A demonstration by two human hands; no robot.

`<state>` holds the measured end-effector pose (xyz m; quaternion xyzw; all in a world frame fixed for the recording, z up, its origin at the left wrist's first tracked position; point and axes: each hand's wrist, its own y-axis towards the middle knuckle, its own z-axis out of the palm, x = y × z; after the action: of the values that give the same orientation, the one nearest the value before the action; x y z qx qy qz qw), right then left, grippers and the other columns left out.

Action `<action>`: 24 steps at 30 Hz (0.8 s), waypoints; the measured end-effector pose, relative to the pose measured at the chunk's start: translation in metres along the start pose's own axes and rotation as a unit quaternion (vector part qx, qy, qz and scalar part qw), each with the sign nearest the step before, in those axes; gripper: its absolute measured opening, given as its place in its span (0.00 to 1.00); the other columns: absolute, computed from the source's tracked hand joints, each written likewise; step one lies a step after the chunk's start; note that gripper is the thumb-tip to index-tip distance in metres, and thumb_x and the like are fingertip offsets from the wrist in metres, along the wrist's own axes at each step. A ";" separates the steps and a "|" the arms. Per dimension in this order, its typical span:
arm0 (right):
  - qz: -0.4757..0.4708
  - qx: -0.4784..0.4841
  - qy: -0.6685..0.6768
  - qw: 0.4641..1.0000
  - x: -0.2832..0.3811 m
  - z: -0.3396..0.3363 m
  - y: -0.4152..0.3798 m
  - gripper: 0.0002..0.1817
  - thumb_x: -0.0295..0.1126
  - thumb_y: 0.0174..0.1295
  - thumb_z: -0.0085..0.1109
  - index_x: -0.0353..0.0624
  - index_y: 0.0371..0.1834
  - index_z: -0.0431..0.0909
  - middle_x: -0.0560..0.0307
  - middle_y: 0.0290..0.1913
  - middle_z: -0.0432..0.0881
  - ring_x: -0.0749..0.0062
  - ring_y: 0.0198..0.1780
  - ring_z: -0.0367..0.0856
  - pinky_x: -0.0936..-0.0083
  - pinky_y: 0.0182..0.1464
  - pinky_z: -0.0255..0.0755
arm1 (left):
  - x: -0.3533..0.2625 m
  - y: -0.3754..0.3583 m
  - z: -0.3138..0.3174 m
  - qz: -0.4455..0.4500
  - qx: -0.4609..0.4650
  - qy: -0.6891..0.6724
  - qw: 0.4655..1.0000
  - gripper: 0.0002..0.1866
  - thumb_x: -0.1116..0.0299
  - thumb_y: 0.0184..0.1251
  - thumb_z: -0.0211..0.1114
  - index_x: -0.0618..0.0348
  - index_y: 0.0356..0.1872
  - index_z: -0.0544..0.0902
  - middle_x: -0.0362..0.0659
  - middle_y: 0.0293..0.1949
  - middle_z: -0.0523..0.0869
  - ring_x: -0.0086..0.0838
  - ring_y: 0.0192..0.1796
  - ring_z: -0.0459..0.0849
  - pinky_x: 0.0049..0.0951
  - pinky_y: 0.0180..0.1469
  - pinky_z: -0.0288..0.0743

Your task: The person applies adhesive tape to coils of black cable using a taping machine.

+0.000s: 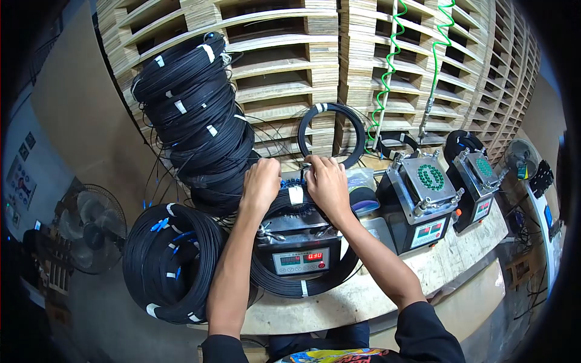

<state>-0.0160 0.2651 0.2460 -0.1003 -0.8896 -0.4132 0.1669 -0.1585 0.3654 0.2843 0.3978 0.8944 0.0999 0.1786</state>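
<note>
My left hand (261,184) and my right hand (327,189) are close together over the top of a benchtop machine (301,261) with a red digital readout. The fingers of both are curled in; what they pinch is hidden or too small to name. Between them sits a row of blue connectors (293,181) with black cable ends. A white tag (295,195) wraps the cable bundle just below the connectors. The bundle belongs to a black cable coil (330,283) that hangs around the machine's front. Metal clamps show at the machine's top corners.
A tall stack of black cable coils (200,121) stands at the back left. Another coil (136,266) with blue connectors is at the left table edge. Two similar machines (422,181) (478,172) stand right. Wooden pallets (272,54) line the back; a fan (91,227) is left.
</note>
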 end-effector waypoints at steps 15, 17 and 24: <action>0.008 -0.022 0.020 1.000 -0.004 0.001 -0.003 0.10 0.30 0.63 0.56 0.39 0.45 0.80 0.46 0.38 0.84 0.51 0.46 0.80 0.57 0.51 0.69 | -0.018 0.031 0.011 0.066 0.048 0.098 0.992 0.07 0.80 0.57 0.62 0.67 0.32 0.89 0.62 0.39 0.88 0.54 0.45 0.89 0.50 0.47 0.84; 0.027 0.000 0.020 0.999 0.000 -0.004 -0.002 0.11 0.31 0.64 0.57 0.39 0.47 0.80 0.46 0.39 0.84 0.51 0.47 0.80 0.57 0.52 0.70 | 0.001 0.039 0.020 0.066 0.074 0.070 0.993 0.08 0.71 0.59 0.69 0.68 0.30 0.89 0.59 0.33 0.89 0.47 0.38 0.91 0.42 0.41 0.85; 0.105 -0.113 0.247 0.957 -0.001 -0.011 0.005 0.16 0.34 0.77 0.46 0.32 0.54 0.77 0.37 0.43 0.84 0.43 0.43 0.84 0.57 0.47 0.76 | 0.019 0.016 -0.008 -0.271 0.164 -0.463 0.828 0.34 0.40 0.75 0.58 0.63 0.62 0.80 0.54 0.33 0.91 0.31 0.31 0.90 0.26 0.30 0.83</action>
<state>-0.0109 0.2597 0.2552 -0.1064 -0.7522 -0.5034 0.4116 -0.1627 0.3898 0.2923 0.1624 0.7816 -0.2970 0.5240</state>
